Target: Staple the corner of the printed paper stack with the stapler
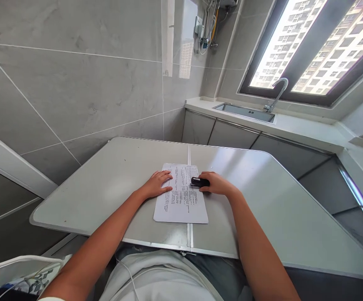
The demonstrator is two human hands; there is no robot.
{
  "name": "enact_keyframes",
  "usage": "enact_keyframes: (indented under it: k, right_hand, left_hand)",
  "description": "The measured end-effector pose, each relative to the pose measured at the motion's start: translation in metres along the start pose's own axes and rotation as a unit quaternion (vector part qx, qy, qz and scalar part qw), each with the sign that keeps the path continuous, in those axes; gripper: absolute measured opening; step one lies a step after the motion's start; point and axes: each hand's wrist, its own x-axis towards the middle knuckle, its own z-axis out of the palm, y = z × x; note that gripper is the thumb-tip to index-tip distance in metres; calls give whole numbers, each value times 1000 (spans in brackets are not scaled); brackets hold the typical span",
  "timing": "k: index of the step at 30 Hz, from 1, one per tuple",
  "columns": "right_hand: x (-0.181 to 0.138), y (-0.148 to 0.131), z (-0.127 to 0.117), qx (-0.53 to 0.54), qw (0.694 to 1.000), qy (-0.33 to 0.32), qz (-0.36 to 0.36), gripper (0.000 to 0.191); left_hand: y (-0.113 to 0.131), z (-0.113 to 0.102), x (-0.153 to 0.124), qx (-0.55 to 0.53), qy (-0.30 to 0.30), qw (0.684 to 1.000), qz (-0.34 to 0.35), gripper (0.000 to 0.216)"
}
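Note:
Printed paper sheets (181, 209) lie on the folding table (131, 167), across its middle seam. My left hand (157, 184) rests flat on the left edge of the paper, thumb and fingers apart. In my right hand (214, 184) is a small black stapler (199, 182), its front end over the right edge of the sheets. Whether its jaws are pressed together on the paper cannot be made out. How many sheets there are does not show.
A grey tiled wall (106, 83) runs along the left and back. Beyond the table stands a counter (310, 127) with a sink (246, 112) and a faucet (277, 95) beneath a window. At the lower left is a white-rimmed basket (21, 260) with things in it.

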Motion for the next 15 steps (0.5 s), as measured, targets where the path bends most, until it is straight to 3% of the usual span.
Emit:
enact_keyframes:
  k: [4,8,12,15]
  right_hand:
    - [-14,28,-14,-11,995,1,94,10]
    - [-15,35,-13,-111,967,86,211,9]
    - [-3,22,-4,-166,941,186,228,4]
    - [9,-2,6,-123,935,256,211,14]
  left_hand:
    - [2,-2,-1,-4,-4,1000,-4,52]
    - [3,-3,-1,-6,-6,1000,-3,53]
    - [2,-2,-1,-8,-3,1000,-4,53]
    - [1,-1,0,-15,-1,1000,-1,51]
